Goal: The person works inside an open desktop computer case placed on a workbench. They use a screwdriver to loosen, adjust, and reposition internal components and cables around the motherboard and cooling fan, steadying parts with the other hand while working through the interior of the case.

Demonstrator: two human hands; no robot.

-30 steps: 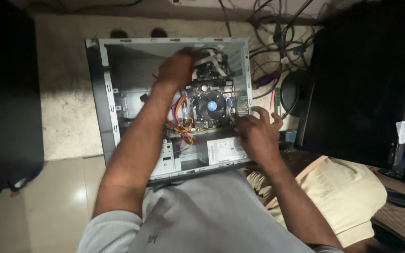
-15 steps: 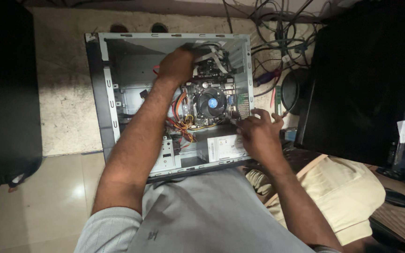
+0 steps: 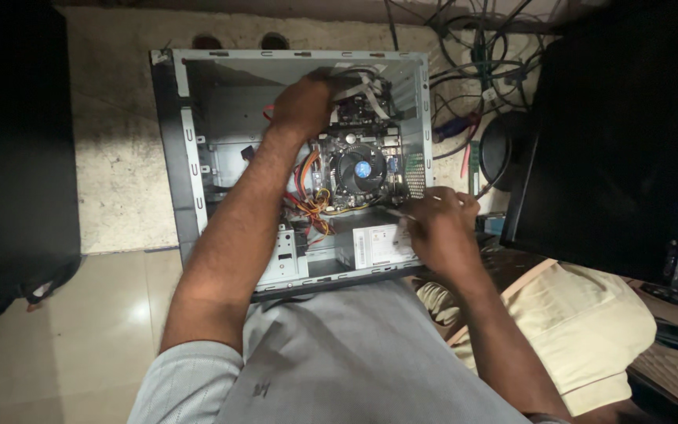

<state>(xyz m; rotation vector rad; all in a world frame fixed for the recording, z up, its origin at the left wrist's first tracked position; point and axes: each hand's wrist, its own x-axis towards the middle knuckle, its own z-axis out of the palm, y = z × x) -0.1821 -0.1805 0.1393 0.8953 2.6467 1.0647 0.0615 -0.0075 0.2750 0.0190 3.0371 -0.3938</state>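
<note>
An open grey computer case (image 3: 191,165) lies on its side on the floor. Inside are a motherboard with a round black cooler fan (image 3: 359,169), orange and yellow wires (image 3: 314,201) and a labelled power supply (image 3: 378,245). My left hand (image 3: 301,106) reaches deep into the case and touches the grey ribbon cables (image 3: 364,85) at the board's far end, its fingers hidden. My right hand (image 3: 438,228) is curled at the case's right wall beside the power supply. A thin pale tool tip (image 3: 395,212) pokes from its fingers toward the board.
A tangle of cables (image 3: 472,71) lies on the floor right of the case. A large black box (image 3: 621,141) stands at the right and another dark unit (image 3: 9,141) at the left. My knee in beige cloth (image 3: 590,330) is lower right.
My left hand has stayed at the far end of the board. My right hand's fingers, spread on the case edge before, have curled in and shifted slightly toward the power supply.
</note>
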